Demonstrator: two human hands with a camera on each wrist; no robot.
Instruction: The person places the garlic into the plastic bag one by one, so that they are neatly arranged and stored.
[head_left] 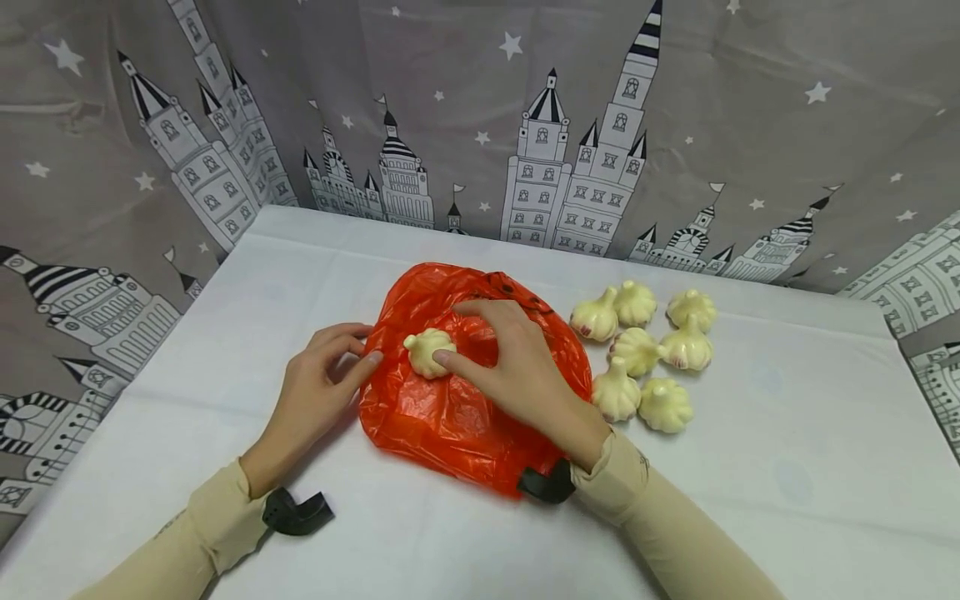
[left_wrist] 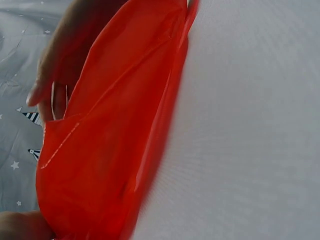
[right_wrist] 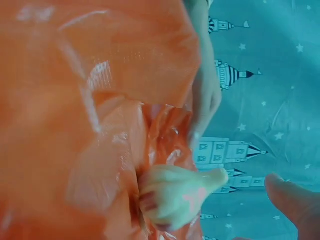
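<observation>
A red plastic bag (head_left: pixel 465 417) lies spread on the table with its mouth open. At the bag's left rim my left hand (head_left: pixel 318 379) pinches the edge between thumb and fingers. Over the bag's opening hovers my right hand (head_left: pixel 521 358), thumb and fingers spread apart. A pale garlic bulb (head_left: pixel 431 352) is at the bag's opening near the right thumb. In the right wrist view, that garlic bulb (right_wrist: pixel 172 195) is apart from the thumb (right_wrist: pixel 295 200). The red bag (left_wrist: pixel 115 130) fills much of the left wrist view.
Several more garlic bulbs (head_left: pixel 636 352) are grouped on the white-covered table (head_left: pixel 787 417) to the right of the bag. Behind the table hangs a grey cloth (head_left: pixel 450 50) printed with castles and stars. Black wrist mounts (head_left: pixel 298 512) sit at both cuffs.
</observation>
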